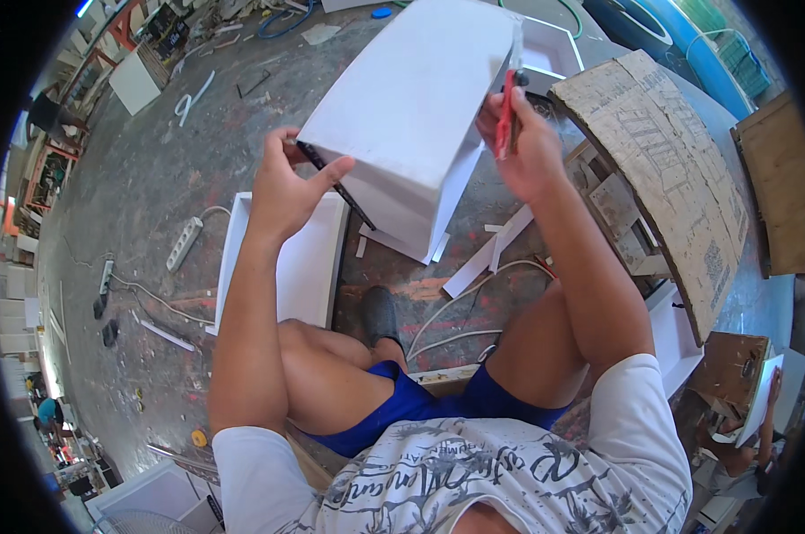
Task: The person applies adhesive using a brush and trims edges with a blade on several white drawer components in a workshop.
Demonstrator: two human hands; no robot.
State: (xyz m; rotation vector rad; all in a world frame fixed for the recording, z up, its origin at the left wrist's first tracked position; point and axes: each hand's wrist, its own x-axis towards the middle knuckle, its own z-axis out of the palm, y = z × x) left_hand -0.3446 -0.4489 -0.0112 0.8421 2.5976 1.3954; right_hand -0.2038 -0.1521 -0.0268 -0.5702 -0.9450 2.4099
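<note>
In front of me stands a large white box (411, 98), tilted, with a dark metal rail (342, 189) along its near left edge. My left hand (291, 182) grips the box's left corner, thumb on the near side, fingers partly hidden behind the edge. My right hand (534, 153) is closed around a red tool (506, 116) with a black knob, which looks like a utility knife. That tool is held upright against the box's right edge; whether its tip touches the edge I cannot tell.
A shallow white drawer (300, 258) lies left of my foot. Power strips (185, 245) and cables trail over the floor. White offcuts (491, 249) lie between box and right knee. Right of me a cardboard sheet (656, 169) covers a pile; another person's arm (767, 427) shows lower right.
</note>
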